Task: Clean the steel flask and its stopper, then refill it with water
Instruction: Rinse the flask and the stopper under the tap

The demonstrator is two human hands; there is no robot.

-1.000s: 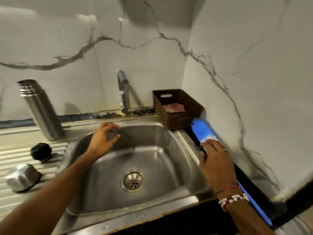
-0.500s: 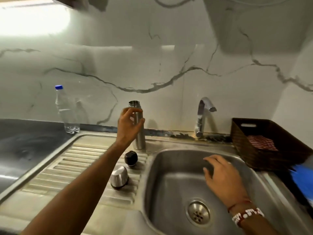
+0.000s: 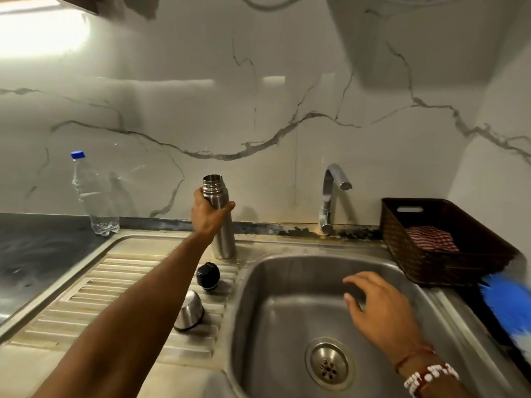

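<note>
The tall shiny steel flask (image 3: 224, 239) stands straight up at the back of the steel counter, close to the wall and just beside the back left corner of the big steel sink bowl (image 3: 287, 285). Its top is open. The left hand (image 3: 207, 217) is wrapped round the upper part of the flask, with fingers on one side and the thumb on the other. The right hand (image 3: 379, 310) hangs over the sink bowl with its fingers loose and spread, and it holds nothing. White and red bead bands (image 3: 429, 376) sit on that wrist. In front of the flask, the small round black stopper (image 3: 208, 276) rests on the ribbed draining board (image 3: 115, 282). Near it, a bit closer to the person, the shiny steel cup lid (image 3: 189, 311) lies on the same board. A clear plastic bottle with a blue cap (image 3: 96, 202) stands far to the left by the wall. The bent silver tap (image 3: 330, 196) is behind the sink. To the right sits a dark brown woven basket (image 3: 465, 262) with a red and white cloth (image 3: 431, 238) in it, and a fuzzy blue brush (image 3: 511, 305) lies just beside the basket.
</note>
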